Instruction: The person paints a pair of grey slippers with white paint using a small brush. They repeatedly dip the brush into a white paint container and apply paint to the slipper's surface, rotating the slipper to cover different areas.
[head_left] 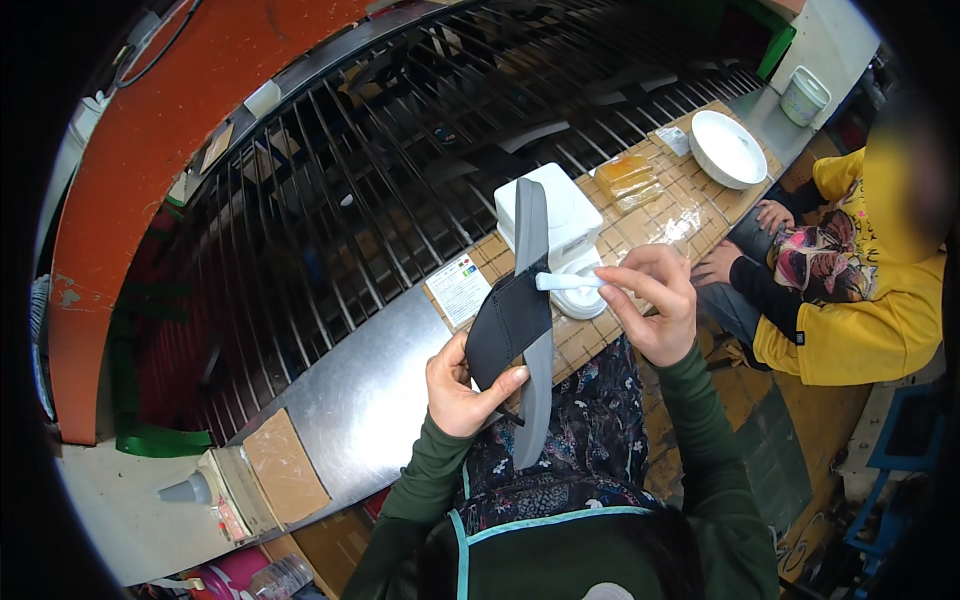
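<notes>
Gluing step, judged from the pose: left hand (462, 385) fingers closed on a grey sandal sole with black strap (520, 320), right hand (655, 300) fingers pinching a white brush (565, 282) at the strap; next, steady strokes along the seam.

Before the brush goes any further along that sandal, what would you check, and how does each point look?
1. Left hand grips the grey sandal by its black strap: ok.
2. Right hand holds the white brush firmly: ok.
3. Brush tip meets the sandal's edge near the strap: ok.
4. Glue on the bristles: cannot tell.
5. White pot on the bench stays close behind the sandal: ok.
6. Seated co-worker in yellow keeps apart from both hands: ok.
</notes>
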